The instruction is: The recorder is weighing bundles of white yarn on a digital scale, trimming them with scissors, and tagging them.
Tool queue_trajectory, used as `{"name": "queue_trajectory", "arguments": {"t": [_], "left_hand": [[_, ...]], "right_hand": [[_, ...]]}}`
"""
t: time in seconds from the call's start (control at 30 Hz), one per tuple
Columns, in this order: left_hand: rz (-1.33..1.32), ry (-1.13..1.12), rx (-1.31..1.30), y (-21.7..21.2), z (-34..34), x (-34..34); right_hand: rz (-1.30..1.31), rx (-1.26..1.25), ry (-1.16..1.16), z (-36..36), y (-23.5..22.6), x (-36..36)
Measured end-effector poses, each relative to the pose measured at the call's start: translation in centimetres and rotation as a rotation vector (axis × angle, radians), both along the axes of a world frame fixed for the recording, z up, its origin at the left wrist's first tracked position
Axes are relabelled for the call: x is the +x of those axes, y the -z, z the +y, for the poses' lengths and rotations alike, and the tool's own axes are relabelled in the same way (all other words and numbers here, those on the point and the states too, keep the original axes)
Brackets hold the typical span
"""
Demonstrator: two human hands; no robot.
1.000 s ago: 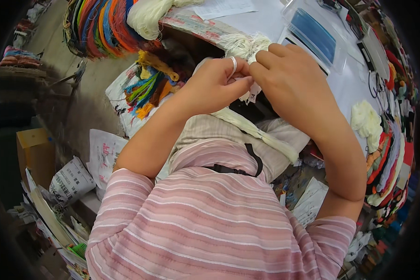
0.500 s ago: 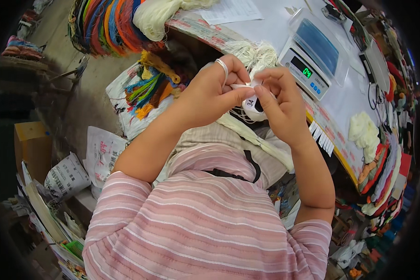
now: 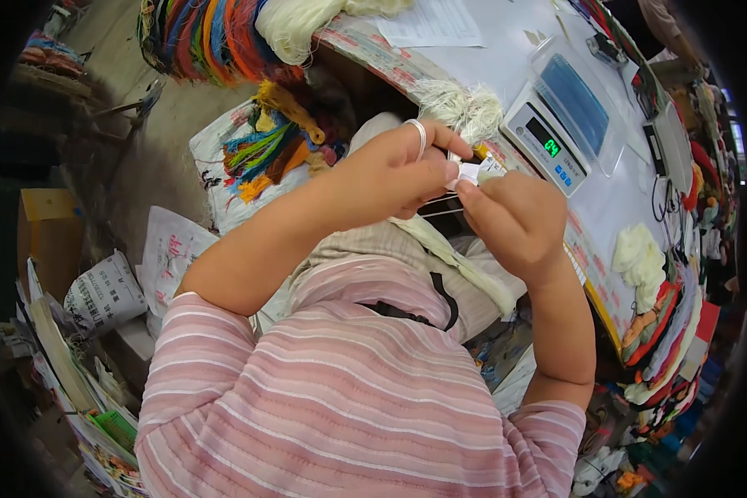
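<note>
My left hand (image 3: 398, 170), with a white ring on one finger, pinches a small white paper tag (image 3: 471, 172) and thin white thread between thumb and fingers. Facing it, my right hand (image 3: 515, 220) grips the same tag and thread from the other side, in front of my chest. A cream yarn bundle (image 3: 461, 106) lies on the white table (image 3: 614, 199) just beyond my hands. A long cream strand (image 3: 456, 261) lies across my lap.
A digital scale (image 3: 556, 137) with a clear tray stands on the table right of my hands. Cream yarn (image 3: 639, 257) and coloured skeins (image 3: 664, 332) lie along the table's right part. Coloured yarn hanks (image 3: 216, 37) hang at top left; a bag of tassels (image 3: 266, 149) and papers (image 3: 100, 290) sit on the floor.
Both hands have come down from the yarn bundle toward my chest, uncovering the scale. They now pinch the tag and thread close together.
</note>
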State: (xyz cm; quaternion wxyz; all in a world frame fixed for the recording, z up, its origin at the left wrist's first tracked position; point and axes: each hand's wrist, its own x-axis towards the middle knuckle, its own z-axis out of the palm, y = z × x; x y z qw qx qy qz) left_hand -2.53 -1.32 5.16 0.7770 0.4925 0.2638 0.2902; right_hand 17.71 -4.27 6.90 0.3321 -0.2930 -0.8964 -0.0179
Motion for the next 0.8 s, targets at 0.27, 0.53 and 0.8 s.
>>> {"name": "queue_trajectory", "arguments": {"t": [0.27,0.53,0.8], "left_hand": [[-0.027,0.013,-0.149,0.9,0.2,-0.5],[0.201,-0.065,0.647,-0.2,-0.1,-1.1],[0.146,0.118,0.004,-1.7,1.4,-3.8]], "right_hand": [[0.298,-0.323,0.085,-0.6,1.6,-0.1],[0.787,-0.955,0.161,-1.3,0.7,-1.5],[0.185,-0.251,-0.02,0.1,-1.4,-2.4]]}}
